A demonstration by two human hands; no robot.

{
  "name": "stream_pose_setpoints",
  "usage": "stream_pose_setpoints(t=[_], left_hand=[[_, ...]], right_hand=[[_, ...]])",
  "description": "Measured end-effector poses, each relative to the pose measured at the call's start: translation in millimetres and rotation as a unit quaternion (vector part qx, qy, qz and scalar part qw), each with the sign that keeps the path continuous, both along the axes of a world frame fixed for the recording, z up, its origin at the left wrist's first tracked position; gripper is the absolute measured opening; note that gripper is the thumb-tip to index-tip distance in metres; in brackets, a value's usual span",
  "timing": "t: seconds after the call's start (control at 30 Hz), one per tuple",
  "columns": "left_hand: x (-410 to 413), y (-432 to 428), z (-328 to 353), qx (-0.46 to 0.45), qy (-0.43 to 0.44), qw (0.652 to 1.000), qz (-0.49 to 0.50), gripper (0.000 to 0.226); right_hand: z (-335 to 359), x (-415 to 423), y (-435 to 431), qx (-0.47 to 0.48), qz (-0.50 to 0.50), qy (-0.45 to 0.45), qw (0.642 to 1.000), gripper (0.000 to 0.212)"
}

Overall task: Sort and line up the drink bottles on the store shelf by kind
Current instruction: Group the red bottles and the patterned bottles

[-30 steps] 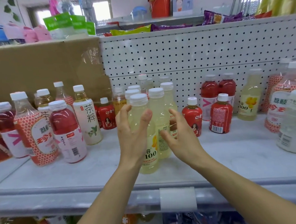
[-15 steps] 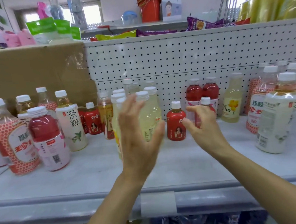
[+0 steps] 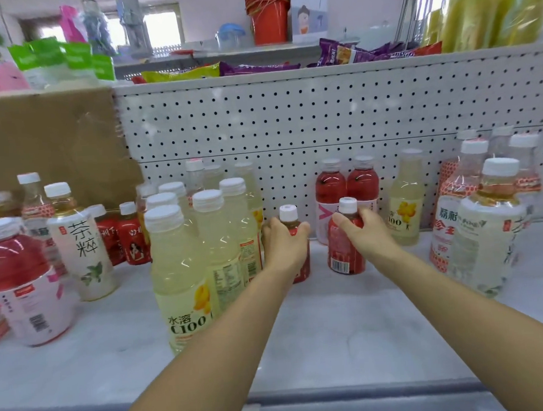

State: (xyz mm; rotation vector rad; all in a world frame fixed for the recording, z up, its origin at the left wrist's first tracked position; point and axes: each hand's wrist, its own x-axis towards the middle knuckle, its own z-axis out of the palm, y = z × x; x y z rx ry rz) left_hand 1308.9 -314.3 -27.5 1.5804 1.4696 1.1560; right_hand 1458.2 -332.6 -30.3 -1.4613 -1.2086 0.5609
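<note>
Since half a second ago, both hands have been carried forward from beside the yellow row onto two small bottles. The left hand (image 3: 282, 247) is now closed round the shoulder of a small red plastic bottle with a white cap (image 3: 288, 213). The right hand (image 3: 369, 232) is wrapped round the neck of a second small red white-capped bottle (image 3: 343, 253), whose barcode is turned to the camera. Both bottles appear to stand upright on the white store shelf (image 3: 335, 328), just right of the row of tall pale-yellow plastic bottles (image 3: 178, 268).

The coming move is judged to turn on one relation. A matching group of small red bottles (image 3: 132, 242) stands to the left, beyond the yellow row. The held pair would therefore have to be lifted along their upright axes and carried leftward past that row, and the left hand is the nearer. "水溶 C100" can be read on the front yellow label, and "茶粹" on a white-sleeved tea bottle (image 3: 82, 248). Other labels are too blurred to be read.
</note>
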Motion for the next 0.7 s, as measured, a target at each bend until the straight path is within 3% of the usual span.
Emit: stream_pose_setpoints(t=[0.07,0.3,0.47,0.7], left_hand=[[0,1,-4,0.017,-0.006,1.000,-0.004,0.041],[-12,-29,-14,0.080,-0.018,0.995,-0.064,0.024],[-24,-75,-18,0.104,-0.055,0.987,-0.110,0.028],[-44,-118,-12,0.119,-0.121,0.983,-0.072,0.022]], right_hand=[[-2,3,0,0.017,0.011,-0.009,1.000,0.025],[-9,9,-40,0.064,0.083,-0.033,0.994,0.012],[-15,3,-82,0.081,0.118,-0.014,0.990,0.025],[-9,-24,-120,0.115,0.099,-0.011,0.988,0.018]])
